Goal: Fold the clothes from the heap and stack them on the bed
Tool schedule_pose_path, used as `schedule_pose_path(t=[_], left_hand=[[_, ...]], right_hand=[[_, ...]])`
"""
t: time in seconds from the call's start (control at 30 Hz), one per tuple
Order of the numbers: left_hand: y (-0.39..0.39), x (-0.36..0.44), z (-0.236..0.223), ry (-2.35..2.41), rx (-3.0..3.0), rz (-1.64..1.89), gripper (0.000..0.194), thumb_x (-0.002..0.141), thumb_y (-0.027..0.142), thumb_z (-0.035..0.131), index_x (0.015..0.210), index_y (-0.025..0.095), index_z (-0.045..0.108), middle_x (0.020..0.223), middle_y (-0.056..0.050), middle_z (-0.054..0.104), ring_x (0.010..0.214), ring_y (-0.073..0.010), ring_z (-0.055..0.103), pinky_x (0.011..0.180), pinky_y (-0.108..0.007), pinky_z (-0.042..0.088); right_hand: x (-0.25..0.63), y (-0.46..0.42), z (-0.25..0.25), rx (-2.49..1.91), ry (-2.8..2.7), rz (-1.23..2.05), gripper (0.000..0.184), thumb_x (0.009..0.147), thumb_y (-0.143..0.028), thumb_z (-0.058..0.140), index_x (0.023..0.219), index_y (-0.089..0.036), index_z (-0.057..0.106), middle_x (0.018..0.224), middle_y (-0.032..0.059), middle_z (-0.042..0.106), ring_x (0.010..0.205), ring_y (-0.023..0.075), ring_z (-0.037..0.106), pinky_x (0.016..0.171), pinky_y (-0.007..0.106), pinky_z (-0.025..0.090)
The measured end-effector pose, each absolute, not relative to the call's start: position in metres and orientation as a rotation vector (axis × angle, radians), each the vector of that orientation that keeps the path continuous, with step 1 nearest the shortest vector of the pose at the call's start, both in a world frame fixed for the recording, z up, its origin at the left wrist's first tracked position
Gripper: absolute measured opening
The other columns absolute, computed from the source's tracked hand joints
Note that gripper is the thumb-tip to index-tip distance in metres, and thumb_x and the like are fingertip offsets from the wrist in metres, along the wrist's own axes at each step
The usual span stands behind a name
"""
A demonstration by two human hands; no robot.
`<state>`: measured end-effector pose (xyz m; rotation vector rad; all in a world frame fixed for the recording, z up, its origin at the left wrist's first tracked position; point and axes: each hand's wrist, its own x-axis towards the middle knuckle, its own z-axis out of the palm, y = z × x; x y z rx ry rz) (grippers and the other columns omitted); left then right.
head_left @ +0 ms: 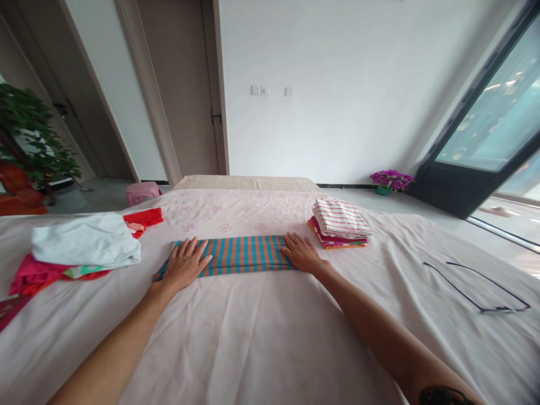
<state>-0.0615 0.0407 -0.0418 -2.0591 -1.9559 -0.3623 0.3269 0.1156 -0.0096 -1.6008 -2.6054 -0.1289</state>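
Observation:
A striped cloth (244, 254), teal and orange-brown, lies folded into a long flat strip across the sheet in front of me. My left hand (184, 263) rests flat on its left end with the fingers spread. On the right end lies my right hand (301, 253), palm down, fingers stretched out. Just beyond the right hand sits a stack of folded clothes (341, 222), with a white and red striped piece on top. The left corner of the cloth pokes out past my left hand, slightly uneven.
At the left is a loose heap of clothes with a white garment (86, 239) on top. A pair of glasses (498, 308) lies on the pale bedsheet (253, 337) at the right. Beyond stand a pink stool (143, 192) and potted purple flowers (391, 180).

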Motion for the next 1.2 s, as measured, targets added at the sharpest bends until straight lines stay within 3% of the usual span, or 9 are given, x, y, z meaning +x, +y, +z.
schedule_pose_path(t=[0.1, 0.2, 0.33, 0.6, 1.2], left_hand=[[0.031, -0.063, -0.035, -1.781, -2.161, -0.524, 0.052, 0.092, 0.049, 0.044, 0.136, 0.022, 0.051, 0.145, -0.014, 0.046, 0.138, -0.0308, 0.035, 0.111, -0.052, 0.027], [0.021, -0.062, -0.023, -1.595, -2.323, -0.680, 0.039, 0.089, 0.047, 0.052, 0.121, 0.025, 0.061, 0.133, -0.008, 0.057, 0.129, -0.0262, 0.044, 0.108, -0.045, 0.034], [0.011, -0.056, -0.015, -1.532, -2.444, -0.732, 0.019, 0.087, 0.038, 0.059, 0.099, 0.026, 0.067, 0.104, -0.004, 0.067, 0.101, -0.0218, 0.058, 0.093, -0.038, 0.044], [0.013, -0.052, -0.020, -1.604, -2.398, -0.764, 0.010, 0.091, 0.024, 0.052, 0.090, 0.023, 0.061, 0.089, -0.001, 0.065, 0.088, -0.0168, 0.060, 0.081, -0.030, 0.044], [0.011, -0.060, -0.017, -1.574, -2.475, -0.786, 0.017, 0.095, 0.026, 0.046, 0.096, 0.023, 0.064, 0.095, -0.002, 0.066, 0.093, -0.0167, 0.060, 0.087, -0.032, 0.044]], right_hand=[[0.334, 0.110, 0.004, -1.594, -2.485, -0.140, 0.044, 0.099, -0.039, 0.040, 0.135, -0.017, 0.050, 0.144, 0.0154, 0.046, 0.133, 0.0297, 0.039, 0.107, 0.048, 0.029], [0.332, 0.095, 0.020, -1.270, -2.533, -0.042, 0.031, 0.096, -0.040, 0.048, 0.115, -0.020, 0.063, 0.116, 0.0105, 0.063, 0.107, 0.0227, 0.056, 0.091, 0.035, 0.041], [0.326, 0.077, 0.025, -0.954, -2.645, 0.058, 0.015, 0.090, -0.033, 0.061, 0.094, -0.022, 0.069, 0.089, 0.0040, 0.066, 0.086, 0.0179, 0.057, 0.078, 0.029, 0.042], [0.327, 0.083, 0.009, -1.068, -2.589, 0.127, 0.016, 0.094, -0.023, 0.053, 0.090, -0.020, 0.068, 0.088, 0.0039, 0.064, 0.089, 0.0165, 0.057, 0.078, 0.026, 0.041], [0.340, 0.079, 0.012, -1.054, -2.568, 0.076, 0.024, 0.099, -0.026, 0.042, 0.092, -0.019, 0.064, 0.090, 0.0041, 0.061, 0.086, 0.0159, 0.055, 0.079, 0.026, 0.041]])
